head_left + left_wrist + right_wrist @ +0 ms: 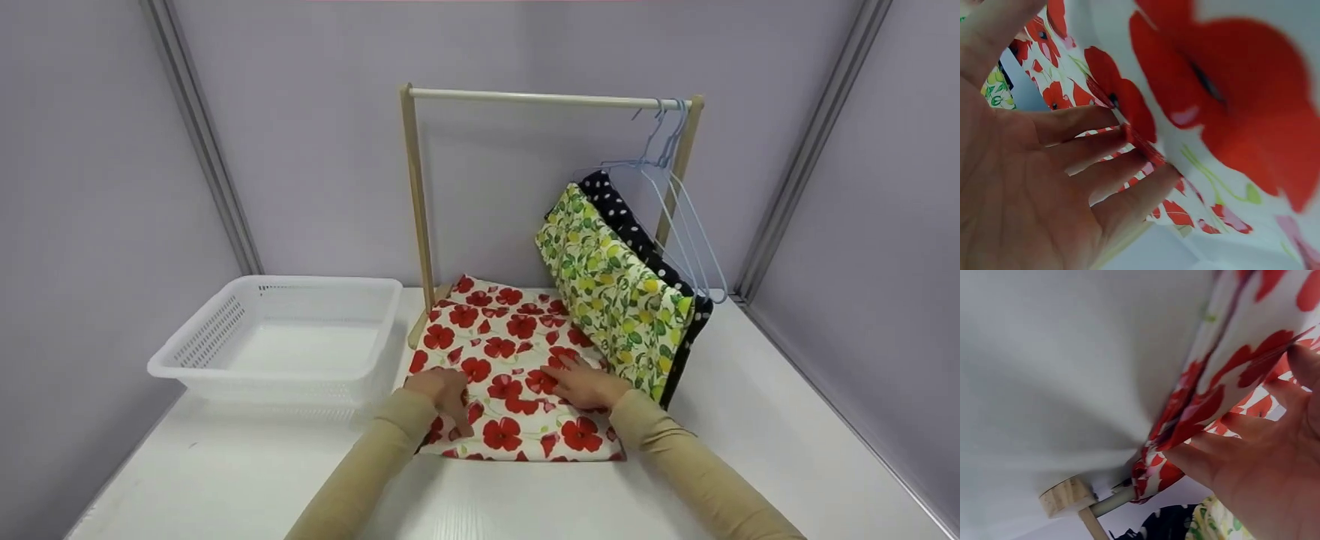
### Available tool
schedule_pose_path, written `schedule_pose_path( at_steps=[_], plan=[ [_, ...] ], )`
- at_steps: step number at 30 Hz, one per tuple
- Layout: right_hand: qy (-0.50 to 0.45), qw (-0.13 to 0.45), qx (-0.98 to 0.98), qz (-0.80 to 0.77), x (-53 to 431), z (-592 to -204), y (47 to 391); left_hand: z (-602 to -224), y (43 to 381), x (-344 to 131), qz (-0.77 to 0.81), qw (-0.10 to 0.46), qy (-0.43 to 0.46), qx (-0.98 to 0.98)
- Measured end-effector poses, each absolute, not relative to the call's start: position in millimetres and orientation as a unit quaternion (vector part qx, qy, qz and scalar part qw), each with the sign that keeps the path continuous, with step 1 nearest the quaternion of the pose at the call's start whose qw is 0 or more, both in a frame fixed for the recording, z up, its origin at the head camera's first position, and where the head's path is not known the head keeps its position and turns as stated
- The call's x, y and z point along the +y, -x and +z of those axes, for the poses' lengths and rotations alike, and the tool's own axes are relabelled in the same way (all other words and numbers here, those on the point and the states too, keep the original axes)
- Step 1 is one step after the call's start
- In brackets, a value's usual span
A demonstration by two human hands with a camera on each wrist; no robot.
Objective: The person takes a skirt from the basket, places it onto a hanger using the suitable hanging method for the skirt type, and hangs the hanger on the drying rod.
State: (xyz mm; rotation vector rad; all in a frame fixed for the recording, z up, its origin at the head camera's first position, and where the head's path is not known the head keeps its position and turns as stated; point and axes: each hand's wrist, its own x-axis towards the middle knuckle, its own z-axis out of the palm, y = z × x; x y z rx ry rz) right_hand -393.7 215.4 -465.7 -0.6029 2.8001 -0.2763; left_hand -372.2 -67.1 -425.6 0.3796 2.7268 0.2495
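A white cloth with red poppies [501, 390] lies spread flat on the table under both hands. On its left part rests my left hand [444, 394], fingers pointing down at the fabric. In the left wrist view its straight fingers [1129, 194] touch the cloth along a seam or fold. My right hand [581, 384] lies on the cloth's right side with its fingers spread. Seen from the right wrist, the extended fingers [1204, 458] reach to the layered edge of the poppy cloth [1247, 368]. Neither hand grips the fabric.
A wooden rack [418, 195] with a pale rod stands behind the cloth. At its right end, blue hangers [667, 150] carry a lemon-print cloth [611, 289] and a black polka-dot cloth [626, 221], close to my right hand. A white basket [274, 379] stands on the left.
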Motion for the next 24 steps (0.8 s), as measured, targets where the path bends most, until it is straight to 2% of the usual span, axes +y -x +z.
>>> schedule_pose_path(
  at_steps=[7, 18, 24],
  plan=[
    [0.209, 0.107, 0.968, -0.086, 211, -472, 389, -429, 366, -58, 0.180, 0.170, -0.107, 0.963],
    [0.222, 0.112, 0.959, -0.135, 217, -470, 385, -433, 360, -52, 0.232, 0.171, -0.105, 0.952],
    [0.236, 0.113, 0.950, -0.170, 218, -466, 380, -436, 358, -50, 0.220, 0.144, -0.119, 0.957]
  ],
)
